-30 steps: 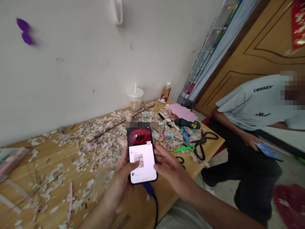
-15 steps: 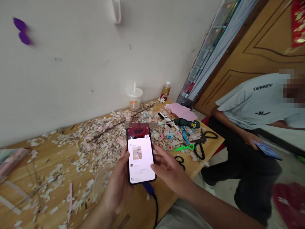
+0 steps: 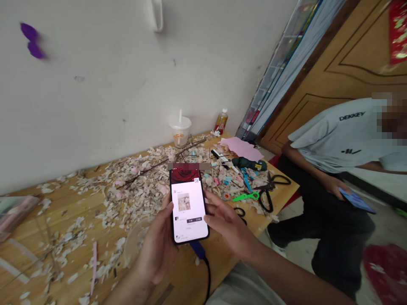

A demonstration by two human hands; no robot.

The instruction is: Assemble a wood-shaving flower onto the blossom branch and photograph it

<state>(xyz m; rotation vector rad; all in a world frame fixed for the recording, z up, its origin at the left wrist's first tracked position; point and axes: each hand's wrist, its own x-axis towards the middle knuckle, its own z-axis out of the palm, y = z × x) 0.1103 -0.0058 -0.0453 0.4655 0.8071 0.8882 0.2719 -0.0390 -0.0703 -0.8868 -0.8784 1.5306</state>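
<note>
A lit smartphone (image 3: 190, 205) is held upright over the front of the wooden table. My left hand (image 3: 160, 237) wraps round its left side, the thumb along the edge. My right hand (image 3: 227, 224) grips the right side, with its thumb at the edge of the screen. The screen has a red rose picture at the top and a white page with a small photo below it. A dark bar shows low on the page. Under the phone lies a blue object (image 3: 198, 250) with a black cable. A clear bowl (image 3: 133, 243) is partly hidden behind my left hand.
Paper scraps (image 3: 133, 190) cover much of the table (image 3: 178, 275). Green scissors (image 3: 246, 196), black-handled scissors (image 3: 266, 201), a dark green tool (image 3: 249, 164), a lidded cup (image 3: 180, 131) and a bottle (image 3: 221, 121) stand or lie beyond. At right sits a person (image 3: 337, 131) holding a phone.
A small dark bar has appeared on the phone's screen near my right thumb. Both hands keep their hold, and the view has shifted only slightly.
</note>
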